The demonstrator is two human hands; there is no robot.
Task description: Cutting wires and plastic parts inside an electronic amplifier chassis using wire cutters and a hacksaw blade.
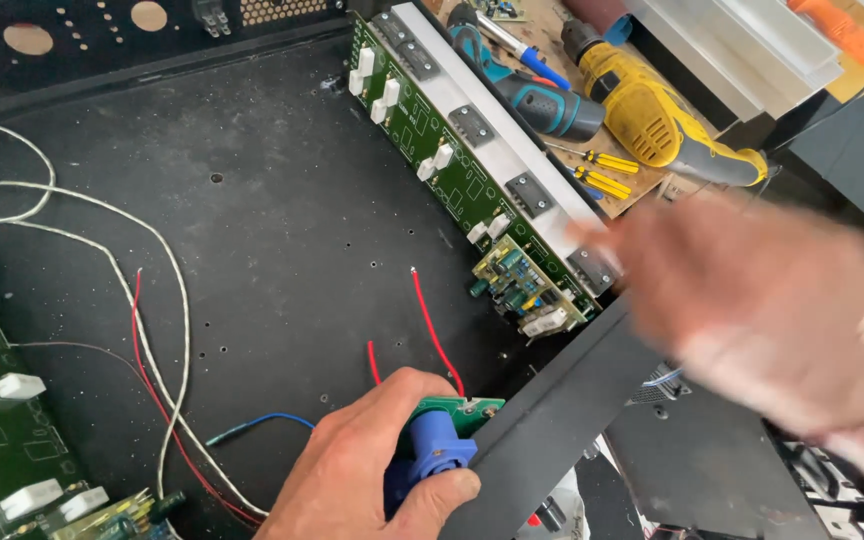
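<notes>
The left hand (pixel 377 465) grips a blue connector (pixel 422 468) on a small green board (pixel 462 410), pressing it against the front wall (pixel 552 420) of the black metal case. The right hand (pixel 762 310) is blurred over the circuit board (pixel 452 165), fingers spread, holding nothing. This looks like fitting the connector into the panel; next it needs lining up with its opening and fastening.

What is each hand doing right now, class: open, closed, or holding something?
Left hand: closed around a blue plastic round connector on a small green circuit board.
Right hand: blurred, seemingly open, holding nothing visible.
</notes>
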